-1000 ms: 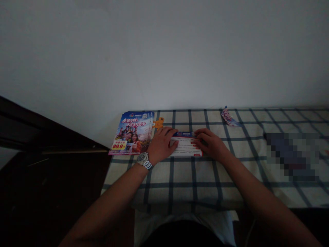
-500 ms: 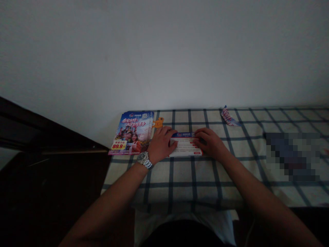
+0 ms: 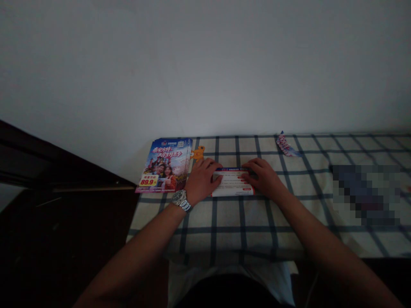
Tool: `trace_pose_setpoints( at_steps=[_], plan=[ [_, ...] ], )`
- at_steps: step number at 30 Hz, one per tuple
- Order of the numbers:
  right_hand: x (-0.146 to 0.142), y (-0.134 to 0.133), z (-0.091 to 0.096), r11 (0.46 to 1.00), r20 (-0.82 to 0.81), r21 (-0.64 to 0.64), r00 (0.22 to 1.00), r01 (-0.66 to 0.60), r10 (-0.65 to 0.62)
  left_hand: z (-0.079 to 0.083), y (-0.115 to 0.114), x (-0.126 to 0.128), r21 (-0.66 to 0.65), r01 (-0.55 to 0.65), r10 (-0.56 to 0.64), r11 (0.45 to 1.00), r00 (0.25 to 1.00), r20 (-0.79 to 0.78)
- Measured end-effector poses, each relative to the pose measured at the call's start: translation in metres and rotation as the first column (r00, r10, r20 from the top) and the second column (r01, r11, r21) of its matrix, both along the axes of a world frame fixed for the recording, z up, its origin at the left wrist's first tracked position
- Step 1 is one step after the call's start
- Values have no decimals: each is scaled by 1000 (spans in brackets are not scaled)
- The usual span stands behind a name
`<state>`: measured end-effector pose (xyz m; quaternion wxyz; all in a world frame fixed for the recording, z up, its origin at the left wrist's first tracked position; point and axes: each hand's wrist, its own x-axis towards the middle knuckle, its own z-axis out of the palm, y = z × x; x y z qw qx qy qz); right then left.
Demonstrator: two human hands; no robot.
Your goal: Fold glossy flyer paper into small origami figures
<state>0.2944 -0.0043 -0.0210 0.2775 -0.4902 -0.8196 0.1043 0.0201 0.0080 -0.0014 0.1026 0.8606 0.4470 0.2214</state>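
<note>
Both hands rest on a white leaflet [image 3: 232,187] with a blue band along its top edge and small red marks, lying flat on a blue-checked cloth [image 3: 231,222]. The left hand [image 3: 202,180] has its fingers [image 3: 212,169] on the leaflet's left end, and the right hand [image 3: 263,177] has its fingers [image 3: 250,167] along the upper right edge. Neither grip is clamped: each hand lies spread and flat, with its fingers apart, though the thumbs are hard to make out.

Compared with the frame 1 second earlier, the right hand sits farther up and off the sheet's face, so more of the printed white area shows. The blue band also looks thinner, and the left hand has barely shifted.

A silver wristwatch [image 3: 180,199] circles the left wrist. Just left of that hand lies a stack of glossy travel brochures [image 3: 163,164] printed with 89.9 in a yellow box, with an orange cartoon-shaped cutout [image 3: 198,152] touching its right edge. A crumpled printed strip [image 3: 285,145] lies well to the right, against a white wall [image 3: 205,64].
</note>
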Motion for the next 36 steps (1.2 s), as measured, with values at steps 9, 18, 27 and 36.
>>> trace_pose_setpoints(
  at_steps=[9,18,27,36],
  plan=[
    [-2,-1,2,1000,19,4,999,29,-29,-3,2,0,-16,15,-15,1000,1000,7],
    [1,1,1,1000,-3,-6,1000,3,-3,-2,2,0,-27,14,-14,1000,1000,8],
    [0,1,2,1000,0,-7,1000,8,-8,-2,3,1,-22,9,-8,1000,1000,21],
    [-2,0,5,1000,6,-7,1000,21,-21,-2,3,1,-43,2,0,999,999,47]
  ],
)
